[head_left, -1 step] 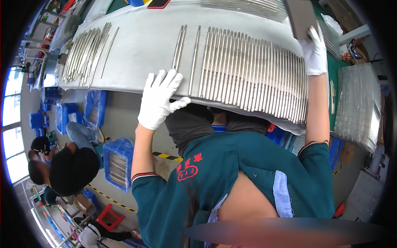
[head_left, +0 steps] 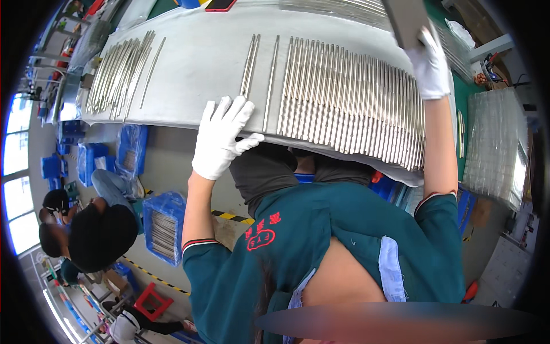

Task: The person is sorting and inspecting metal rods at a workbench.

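My left hand [head_left: 220,137], in a white glove, lies with fingers spread at the table's front edge. Its fingertips are by the near ends of two slim metal rods [head_left: 250,64]; whether they touch, I cannot tell. A single rod [head_left: 271,83] lies just right of these. Further right, a long row of metal rods [head_left: 349,100] runs side by side toward my right arm. My right hand [head_left: 431,69], also gloved in white, is closed around the near end of a flat grey-brown bar [head_left: 405,23] beyond the row's far right end. The bar's far end is cut off by the frame.
The pale-covered table [head_left: 189,63] carries a loose bunch of rods [head_left: 117,77] at left and a red-edged phone [head_left: 220,4] at the back. Clear plastic trays [head_left: 495,146] stand at right. Blue crates [head_left: 163,226] and a bent-over person [head_left: 100,235] are at lower left.
My right hand has shifted slightly left with the flat bar, which is tilted a little more. The left hand stays nearly where it was.
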Tool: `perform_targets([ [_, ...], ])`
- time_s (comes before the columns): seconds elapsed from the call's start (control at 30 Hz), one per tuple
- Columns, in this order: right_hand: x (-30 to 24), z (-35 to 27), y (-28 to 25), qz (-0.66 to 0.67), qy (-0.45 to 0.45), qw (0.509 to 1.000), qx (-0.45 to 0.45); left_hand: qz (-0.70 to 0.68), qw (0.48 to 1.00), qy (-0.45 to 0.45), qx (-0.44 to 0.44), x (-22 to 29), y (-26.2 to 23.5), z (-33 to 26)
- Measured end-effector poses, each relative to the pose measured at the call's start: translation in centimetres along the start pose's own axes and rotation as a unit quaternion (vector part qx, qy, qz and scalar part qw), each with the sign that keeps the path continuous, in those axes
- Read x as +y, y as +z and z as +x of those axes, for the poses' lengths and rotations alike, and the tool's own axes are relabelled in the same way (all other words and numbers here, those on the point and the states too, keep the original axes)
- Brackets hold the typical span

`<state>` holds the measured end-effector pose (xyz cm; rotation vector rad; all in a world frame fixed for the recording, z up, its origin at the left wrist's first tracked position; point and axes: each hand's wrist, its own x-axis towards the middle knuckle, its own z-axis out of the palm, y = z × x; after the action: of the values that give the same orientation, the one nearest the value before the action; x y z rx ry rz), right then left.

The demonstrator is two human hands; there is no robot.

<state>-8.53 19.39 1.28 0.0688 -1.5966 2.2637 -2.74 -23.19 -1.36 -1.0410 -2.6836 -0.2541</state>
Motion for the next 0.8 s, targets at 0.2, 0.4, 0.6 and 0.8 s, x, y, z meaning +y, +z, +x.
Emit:
perform_targets([
  [0.2, 9.3, 5.4, 13.2, 0.271, 0.13, 0.911, -0.282, -0.032, 0.999, 0.013, -0.006, -1.0, 0.8, -0.4],
  [0.4, 13.0, 6.5, 19.3, 0.063, 0.244, 0.949, -0.192, -0.037, 0.999, 0.006, 0.01, -0.6, 1.4, -0.4],
  [0.6, 11.6, 5.1, 20.7, 0.08, 0.298, 0.917, -0.252, -0.037, 0.999, -0.003, 0.014, -1.0, 1.8, -1.0],
  [0.8, 12.4, 4.4, 19.5, -0.02, 0.267, 0.922, -0.278, -0.039, 0.998, 0.027, 0.029, -0.5, 2.3, -1.1],
])
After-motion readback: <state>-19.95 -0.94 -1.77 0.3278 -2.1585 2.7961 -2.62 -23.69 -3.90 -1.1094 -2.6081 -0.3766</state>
